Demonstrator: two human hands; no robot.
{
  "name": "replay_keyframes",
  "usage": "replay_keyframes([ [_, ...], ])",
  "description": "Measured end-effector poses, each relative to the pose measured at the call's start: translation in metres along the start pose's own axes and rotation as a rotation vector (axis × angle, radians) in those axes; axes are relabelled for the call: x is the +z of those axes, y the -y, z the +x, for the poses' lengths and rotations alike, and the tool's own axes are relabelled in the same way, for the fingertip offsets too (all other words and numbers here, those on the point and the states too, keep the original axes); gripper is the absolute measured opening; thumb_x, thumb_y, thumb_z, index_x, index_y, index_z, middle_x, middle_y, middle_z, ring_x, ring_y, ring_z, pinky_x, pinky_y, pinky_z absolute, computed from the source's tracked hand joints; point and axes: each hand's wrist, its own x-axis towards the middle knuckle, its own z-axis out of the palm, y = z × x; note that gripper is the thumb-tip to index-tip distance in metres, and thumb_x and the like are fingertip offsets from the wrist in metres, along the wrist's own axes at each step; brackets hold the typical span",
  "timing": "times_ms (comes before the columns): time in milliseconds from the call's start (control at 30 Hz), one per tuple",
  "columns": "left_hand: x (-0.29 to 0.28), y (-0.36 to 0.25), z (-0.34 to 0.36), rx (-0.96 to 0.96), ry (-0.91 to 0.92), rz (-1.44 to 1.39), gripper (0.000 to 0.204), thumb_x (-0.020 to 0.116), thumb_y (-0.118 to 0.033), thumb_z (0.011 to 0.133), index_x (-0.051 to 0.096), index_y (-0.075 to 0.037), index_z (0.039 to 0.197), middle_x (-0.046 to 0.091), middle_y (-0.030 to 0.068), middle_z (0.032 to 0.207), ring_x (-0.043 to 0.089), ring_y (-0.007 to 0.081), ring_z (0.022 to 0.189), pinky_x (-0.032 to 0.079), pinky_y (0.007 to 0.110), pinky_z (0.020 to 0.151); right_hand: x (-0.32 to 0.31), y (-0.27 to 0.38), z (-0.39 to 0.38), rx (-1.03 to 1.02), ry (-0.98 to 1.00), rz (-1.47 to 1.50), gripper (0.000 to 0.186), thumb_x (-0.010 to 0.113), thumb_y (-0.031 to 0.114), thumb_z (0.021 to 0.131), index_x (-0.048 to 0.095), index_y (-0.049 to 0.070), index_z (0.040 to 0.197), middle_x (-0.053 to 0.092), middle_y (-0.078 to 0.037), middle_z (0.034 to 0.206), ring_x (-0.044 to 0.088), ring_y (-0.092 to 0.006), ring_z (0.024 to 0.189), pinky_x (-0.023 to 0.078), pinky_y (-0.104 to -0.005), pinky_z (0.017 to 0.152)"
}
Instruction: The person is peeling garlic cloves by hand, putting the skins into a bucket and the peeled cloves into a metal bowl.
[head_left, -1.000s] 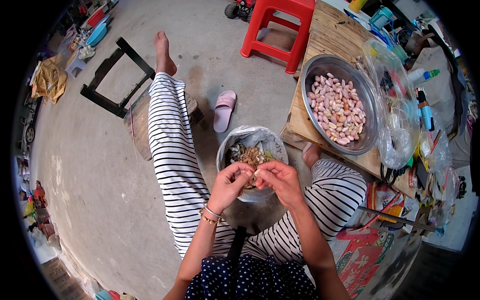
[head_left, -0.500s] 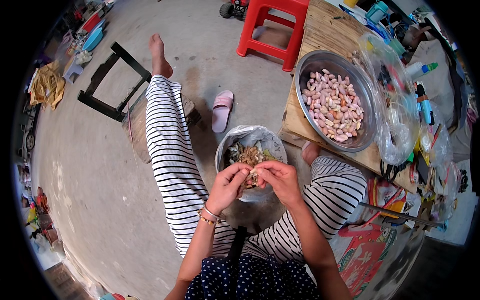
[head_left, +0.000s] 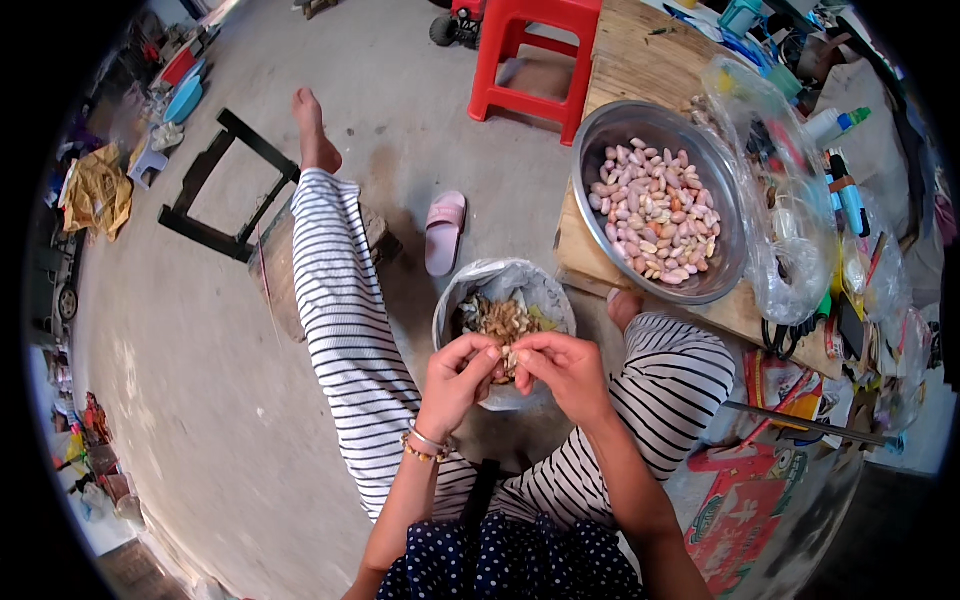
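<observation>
My left hand (head_left: 460, 382) and my right hand (head_left: 562, 376) meet over a bag-lined bucket (head_left: 449, 302), fingertips pinched around a small pale peanut (head_left: 508, 356), apparently in its shell. Broken brown shells (head_left: 505, 318) and other scraps lie inside the bucket, partly hidden by my fingers. To the right, a steel bowl (head_left: 590, 150) of pinkish shelled kernels (head_left: 652, 210) rests on a wooden table (head_left: 630, 65), with crumpled clear plastic (head_left: 795, 270) beside it.
A pink slipper (head_left: 443, 235) lies beyond the bucket. A red plastic stool (head_left: 575, 95) stands behind it, near a toy vehicle (head_left: 455, 30). A dark wooden chair (head_left: 235, 240) is under my outstretched left leg. Assorted clutter lines both sides, including a brown sack (head_left: 95, 190).
The view has tilted slightly, so the bucket and hands sit a little lower in the picture. My fingers have shifted slightly on the peanut and still grip it.
</observation>
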Motion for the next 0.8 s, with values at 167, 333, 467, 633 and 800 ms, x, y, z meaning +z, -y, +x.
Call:
replay_keyframes([
  [167,0.033,-0.056,0.007,0.21,0.065,0.147,0.013,0.057,-0.016,0.088,0.057,-0.004,0.086,0.055,-0.0001,0.066,0.037,0.0019,0.045,0.024,0.017,0.04,0.006,0.077,-0.015,-0.205,-0.03,0.009,0.009,0.054,-0.001,0.087,0.057,-0.006,0.094,0.06,-0.008,0.073,0.058,-0.0113,0.062,0.047,-0.0224,0.055],
  [333,0.103,-0.13,0.043,0.543,0.108,0.459,0.015,0.059,-0.016,0.087,0.065,-0.002,0.09,0.056,-0.0021,0.068,0.044,0.0018,0.054,0.032,0.016,0.046,-0.015,0.16,0.002,-0.474,-0.321,-0.237,0.009,0.057,0.002,0.087,0.057,-0.005,0.092,0.058,-0.005,0.071,0.056,-0.0084,0.06,0.045,-0.0203,0.053],
  [467,0.134,-0.138,0.069,0.669,0.155,0.556,0.02,0.059,-0.015,0.088,0.065,0.002,0.098,0.062,-0.0005,0.078,0.052,0.0047,0.068,0.042,0.02,0.062,-0.038,0.169,0.021,-0.535,-0.454,-0.252,0.01,0.058,0.004,0.086,0.058,-0.004,0.091,0.058,-0.003,0.07,0.054,-0.0055,0.058,0.043,-0.0182,0.051],
  [633,0.137,-0.13,0.069,0.552,0.146,0.616,0.018,0.06,-0.013,0.087,0.065,0.001,0.096,0.063,-0.0011,0.082,0.052,0.0039,0.07,0.042,0.019,0.063,-0.053,0.158,0.023,-0.471,-0.422,-0.281,0.009,0.054,0.006,0.089,0.058,-0.001,0.089,0.056,-0.001,0.068,0.053,-0.005,0.057,0.042,-0.0178,0.049],
  [800,0.149,-0.133,0.064,0.554,0.212,0.562,0.018,0.062,-0.01,0.084,0.065,0.0,0.099,0.062,-0.0011,0.081,0.052,0.0032,0.071,0.042,0.018,0.064,-0.051,0.16,0.024,-0.507,-0.319,-0.278,0.007,0.051,0.004,0.09,0.055,-0.001,0.088,0.057,-0.003,0.071,0.056,-0.0068,0.059,0.044,-0.0192,0.05],
])
